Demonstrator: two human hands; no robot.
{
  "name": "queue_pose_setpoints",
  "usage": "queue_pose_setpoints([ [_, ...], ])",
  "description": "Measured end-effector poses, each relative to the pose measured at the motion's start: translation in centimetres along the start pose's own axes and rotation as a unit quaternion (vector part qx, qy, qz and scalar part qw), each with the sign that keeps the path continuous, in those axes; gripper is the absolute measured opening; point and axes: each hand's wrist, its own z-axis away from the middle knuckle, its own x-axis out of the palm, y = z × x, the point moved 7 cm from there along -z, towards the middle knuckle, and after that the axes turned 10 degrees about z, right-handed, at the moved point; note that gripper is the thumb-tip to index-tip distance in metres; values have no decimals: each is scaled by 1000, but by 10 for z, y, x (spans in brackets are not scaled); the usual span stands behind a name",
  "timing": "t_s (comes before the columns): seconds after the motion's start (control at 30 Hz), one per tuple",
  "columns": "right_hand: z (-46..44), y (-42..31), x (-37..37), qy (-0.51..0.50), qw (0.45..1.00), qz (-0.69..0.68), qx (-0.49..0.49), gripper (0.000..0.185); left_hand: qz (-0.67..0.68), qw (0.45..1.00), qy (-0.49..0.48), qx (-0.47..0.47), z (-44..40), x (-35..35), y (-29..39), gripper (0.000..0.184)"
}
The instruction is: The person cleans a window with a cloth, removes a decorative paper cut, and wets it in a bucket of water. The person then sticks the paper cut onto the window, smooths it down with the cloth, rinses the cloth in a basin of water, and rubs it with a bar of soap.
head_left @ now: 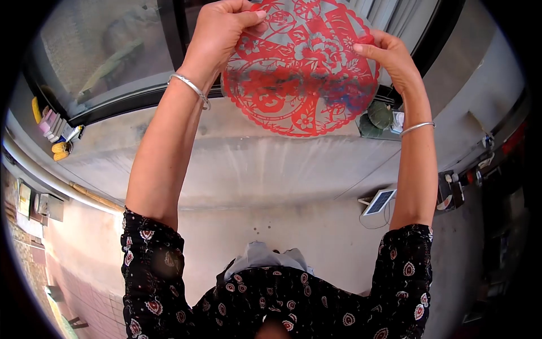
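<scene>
A round red paper-cut sheet [305, 73] with a scalloped edge and flower patterns hangs between my hands at the top, in front of a window and its sill. At its upper left, my left hand [226, 22] pinches it between thumb and fingers. My right hand [389, 56] grips the right edge, thumb in front. The background shows through the sheet's gaps, and a dark and blue smudged band crosses its lower half.
Dark-framed window [107, 56] behind; pale sill [164, 130] below. Corn cobs [61, 150] and stacked items [53, 125] sit at its left, green round objects [379, 115] at its right. A small solar panel [379, 201] with a cable stands lower right.
</scene>
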Motion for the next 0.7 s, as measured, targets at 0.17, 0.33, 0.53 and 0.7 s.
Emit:
queue_pose_setpoints([
  [0.17, 4, 14, -23, 42, 997, -64, 8, 18, 117, 992, 37, 1, -12, -16, 7, 8],
  [0.33, -17, 1, -28, 55, 996, -63, -23, 17, 142, 988, 43, 36, -18, -30, 17, 7],
  [0.53, -51, -26, -32, 90, 992, -33, -86, 20, 134, 987, 77, 44, -17, -50, 14, 5],
  [0.7, -50, -53, -36, 122, 984, -37, -123, 21, 101, 990, 85, 41, -4, -63, 13, 5],
])
